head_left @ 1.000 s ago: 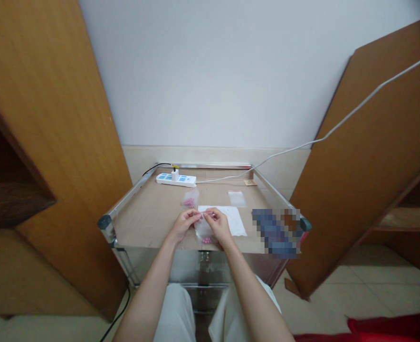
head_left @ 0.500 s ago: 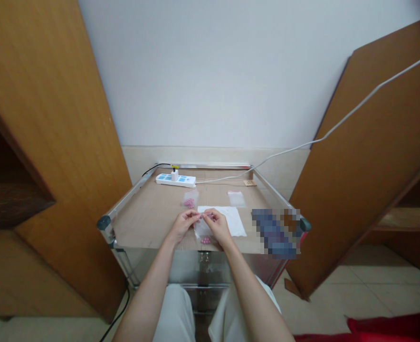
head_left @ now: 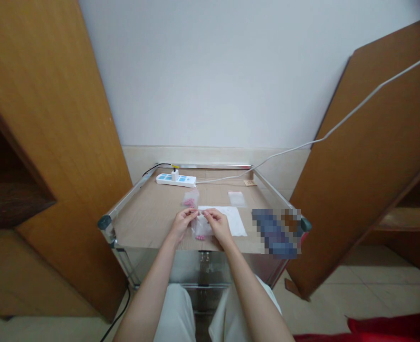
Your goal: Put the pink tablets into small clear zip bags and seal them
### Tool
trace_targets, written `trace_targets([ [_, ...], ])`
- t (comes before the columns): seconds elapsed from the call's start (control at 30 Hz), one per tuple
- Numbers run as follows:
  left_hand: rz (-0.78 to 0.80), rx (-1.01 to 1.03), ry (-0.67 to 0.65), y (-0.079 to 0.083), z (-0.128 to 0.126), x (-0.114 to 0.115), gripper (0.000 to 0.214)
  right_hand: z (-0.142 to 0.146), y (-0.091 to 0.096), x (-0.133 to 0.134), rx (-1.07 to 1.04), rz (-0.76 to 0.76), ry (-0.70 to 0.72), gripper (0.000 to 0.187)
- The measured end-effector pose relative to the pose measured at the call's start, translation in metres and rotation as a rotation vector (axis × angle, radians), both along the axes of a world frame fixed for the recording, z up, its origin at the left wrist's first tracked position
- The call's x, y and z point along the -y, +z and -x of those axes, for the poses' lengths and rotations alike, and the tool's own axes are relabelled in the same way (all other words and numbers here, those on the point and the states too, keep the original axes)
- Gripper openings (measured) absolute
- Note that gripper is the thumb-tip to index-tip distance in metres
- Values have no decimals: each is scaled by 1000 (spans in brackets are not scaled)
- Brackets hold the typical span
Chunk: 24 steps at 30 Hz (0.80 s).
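A small clear zip bag (head_left: 198,229) with pink beads (head_left: 200,237) at its bottom hangs between my hands. My left hand (head_left: 182,222) pinches the bag's top edge on the left. On the right of that edge, my right hand (head_left: 217,222) is also closed, thumb against fingers. A white sheet (head_left: 235,222) lies behind and to the right of the bag, partly hidden by my right hand. Just beyond my left hand lies another clear bag (head_left: 191,197) holding pink beads. A flat pale plastic bag or stack of bags (head_left: 236,199) lies behind the sheet.
A white power strip (head_left: 176,180) with a plug in it sits at the table's back left. Its white cable (head_left: 277,154) runs up to the right. A blurred dark item (head_left: 276,232) lies at the right edge. Metal rails (head_left: 129,199) border the brown tabletop (head_left: 142,228).
The bag has swung slightly left and up, with its beads now further left. My fingers have spread a little apart along its top edge.
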<state>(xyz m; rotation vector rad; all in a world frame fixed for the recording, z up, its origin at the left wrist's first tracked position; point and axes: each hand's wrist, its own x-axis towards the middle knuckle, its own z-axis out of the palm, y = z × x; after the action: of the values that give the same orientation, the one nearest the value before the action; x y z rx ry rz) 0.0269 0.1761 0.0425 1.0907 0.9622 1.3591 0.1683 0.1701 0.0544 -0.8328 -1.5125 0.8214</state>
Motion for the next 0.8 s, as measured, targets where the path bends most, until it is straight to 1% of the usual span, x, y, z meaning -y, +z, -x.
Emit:
trace_targets([
  [0.2, 1, 29, 21, 0, 0, -1, 24, -1, 1, 0, 7, -25, -15, 21],
  [0.53, -5, -28, 15, -1, 2, -2, 23, -4, 2, -1, -1, -37, -35, 21],
  [0.67, -3, -19, 34, 0, 1, -3, 23, -4, 1, -1, -1, -37, -36, 22],
  [0.8, 2, -13, 24, 1, 1, -2, 25, -3, 0, -2, -11, -35, -40, 21],
])
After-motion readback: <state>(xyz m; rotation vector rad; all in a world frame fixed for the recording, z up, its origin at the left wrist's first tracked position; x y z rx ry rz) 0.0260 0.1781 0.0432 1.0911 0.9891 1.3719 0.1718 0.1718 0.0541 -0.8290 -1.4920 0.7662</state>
